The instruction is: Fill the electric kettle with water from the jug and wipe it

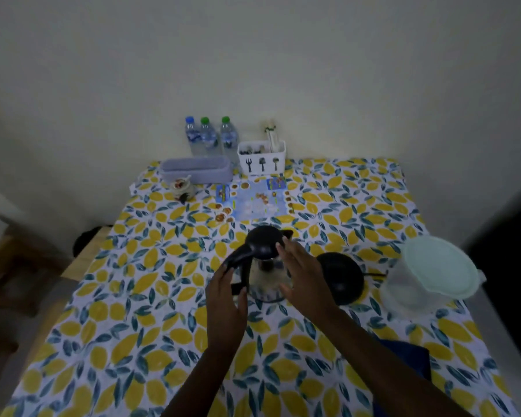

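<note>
Head view: left hand (224, 299) holding kettle (265, 266) handle mid-desk (133, 341), right hand (301, 275) open against its side. Base (342, 278) next, then jug (427, 275), lid on. Nothing poured or wiped yet, likely.

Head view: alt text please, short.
Both hands are on a black-lidded glass electric kettle on a lemon-print tablecloth: left hand by the handle, right hand against the body. The round black kettle base and lidded translucent plastic jug sit to the right.
</note>
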